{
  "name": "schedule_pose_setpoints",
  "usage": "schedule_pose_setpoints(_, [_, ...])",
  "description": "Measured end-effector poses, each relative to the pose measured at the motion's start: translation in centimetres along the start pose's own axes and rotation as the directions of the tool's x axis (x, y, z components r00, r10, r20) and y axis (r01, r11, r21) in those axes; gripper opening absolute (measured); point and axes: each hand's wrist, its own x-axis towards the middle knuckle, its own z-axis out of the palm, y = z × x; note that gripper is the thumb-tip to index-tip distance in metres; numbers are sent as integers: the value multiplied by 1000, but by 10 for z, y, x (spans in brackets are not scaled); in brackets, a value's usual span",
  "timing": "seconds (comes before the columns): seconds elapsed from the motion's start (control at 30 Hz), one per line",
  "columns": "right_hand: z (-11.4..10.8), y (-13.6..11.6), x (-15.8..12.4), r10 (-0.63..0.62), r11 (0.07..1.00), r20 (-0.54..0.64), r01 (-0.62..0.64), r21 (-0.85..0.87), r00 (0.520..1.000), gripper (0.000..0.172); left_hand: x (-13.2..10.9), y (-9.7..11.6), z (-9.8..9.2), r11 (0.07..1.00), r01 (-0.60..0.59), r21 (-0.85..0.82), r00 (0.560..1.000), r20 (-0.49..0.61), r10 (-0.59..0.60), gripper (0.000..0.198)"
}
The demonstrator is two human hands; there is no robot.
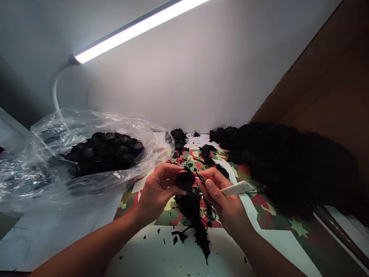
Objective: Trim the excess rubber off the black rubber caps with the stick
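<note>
Over the middle of the table, my left hand [157, 188] grips a round black rubber part [185, 181] between thumb and fingers, its round face turned toward me. My right hand [219, 196] is closed around a white-handled tool [238, 188], whose thin dark metal tip points left and sits close to the part's right edge. Whether the tip is a blade or tweezers is hard to make out. Below both hands hangs or lies a ragged strip of black scraps [198, 231]; I cannot tell whether it joins the part.
At left, a clear plastic bag [115, 179] holds several similar black round parts [109, 148]. A large dark heap of black scraps [273, 161] lies at right by a cardboard wall [325, 77]. Small scraps litter a camouflage-patterned sheet [266, 209]. A bright lamp [138, 32] hangs above.
</note>
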Motion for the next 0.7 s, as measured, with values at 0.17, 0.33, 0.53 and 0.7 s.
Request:
schedule_pose_setpoints(0.17, [0, -3, 3, -79, 957, 12, 79, -280, 997, 28, -1, -2, -1, 997, -33, 65, 999, 20, 32, 37])
schedule_pose_setpoints(0.33, [7, 3, 5, -267, 839, 54, 260, -479, 962, 13, -3, -4, -2, 961, -105, 254, 994, 1, 108, 32])
schedule_pose_setpoints(0.53, [9, 14, 7, -459, 583, 170, 440, -683, 872, 20, -5, -11, -2, 937, -43, 346, 998, 63, 22, 31])
schedule_pose_setpoints(0.7, [-1, 12, 13, -288, 865, -36, 244, -438, 957, 21, -7, -8, -1, 971, -55, 232, 997, 60, 42, 29])
